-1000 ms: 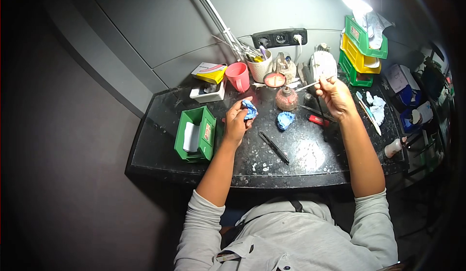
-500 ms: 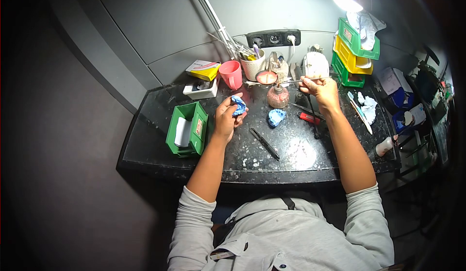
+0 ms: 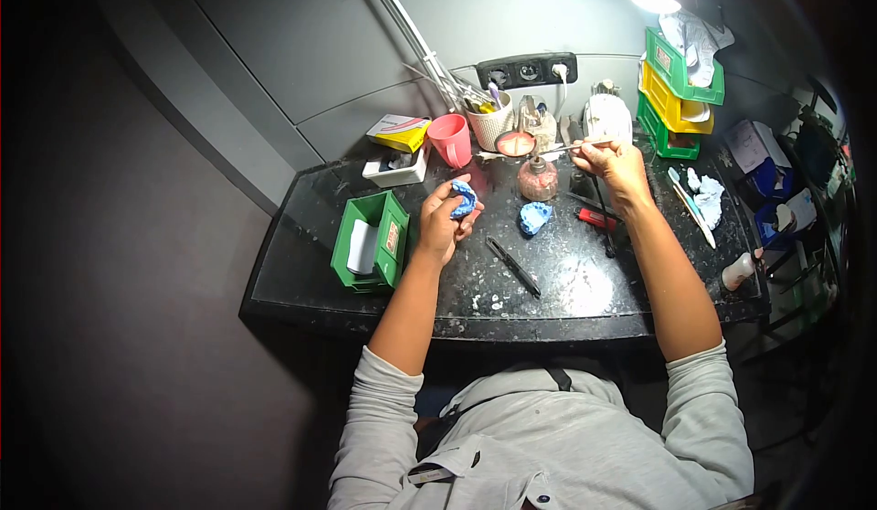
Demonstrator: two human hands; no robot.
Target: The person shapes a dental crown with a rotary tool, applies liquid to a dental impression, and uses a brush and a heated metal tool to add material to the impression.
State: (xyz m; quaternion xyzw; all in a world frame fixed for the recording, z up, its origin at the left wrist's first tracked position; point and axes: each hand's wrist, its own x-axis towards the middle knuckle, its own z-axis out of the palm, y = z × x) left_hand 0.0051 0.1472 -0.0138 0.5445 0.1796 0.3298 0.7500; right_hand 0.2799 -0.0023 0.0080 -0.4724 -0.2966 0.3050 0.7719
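Green bin (image 3: 370,243), white label too small to read, left hand (image 3: 442,221) nearby

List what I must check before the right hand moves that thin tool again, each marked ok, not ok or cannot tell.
1. Thin tool pinched in the right hand's fingers: ok.
2. Blue moulded piece held in the left hand: ok.
3. Flame burning on the glass spirit lamp: cannot tell; none can be made out.
4. Second blue piece resting on the bench, apart from both hands: ok.
5. Crumpled paper away from the lamp: ok; it lies beyond the right forearm.
6. Black pen off the bench: not ok; it lies between the forearms.
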